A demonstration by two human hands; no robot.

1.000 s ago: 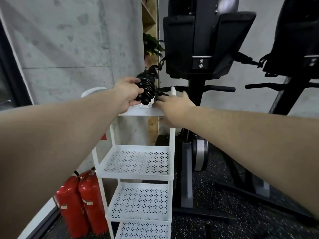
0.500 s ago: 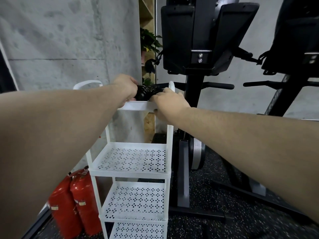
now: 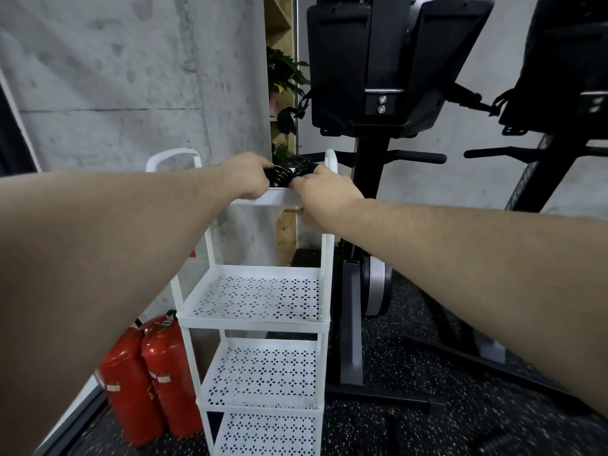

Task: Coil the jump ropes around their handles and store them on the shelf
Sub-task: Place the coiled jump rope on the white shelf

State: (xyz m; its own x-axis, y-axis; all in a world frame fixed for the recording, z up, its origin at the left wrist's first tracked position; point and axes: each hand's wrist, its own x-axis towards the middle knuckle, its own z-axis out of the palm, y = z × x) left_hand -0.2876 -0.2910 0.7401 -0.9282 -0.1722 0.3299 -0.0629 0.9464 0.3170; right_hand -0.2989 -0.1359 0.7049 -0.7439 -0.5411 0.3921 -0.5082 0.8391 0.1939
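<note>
A black coiled jump rope (image 3: 283, 174) lies in the top tray of a white perforated shelf rack (image 3: 279, 197). My left hand (image 3: 248, 174) grips the bundle from its left side. My right hand (image 3: 320, 192) presses on the right side of the bundle, fingers over the tray's front rim. Most of the rope is hidden behind my two hands and the rim.
Lower trays of the rack (image 3: 256, 297) hold nothing. Two red fire extinguishers (image 3: 148, 380) stand on the floor at its left. A black exercise machine (image 3: 378, 126) stands close behind on the right, a second one (image 3: 559, 93) farther right. Concrete wall (image 3: 115, 77) at left.
The bundle has come down from above the rack into the top tray, with both hands lowering onto it. The right hand has closed in on the rope.
</note>
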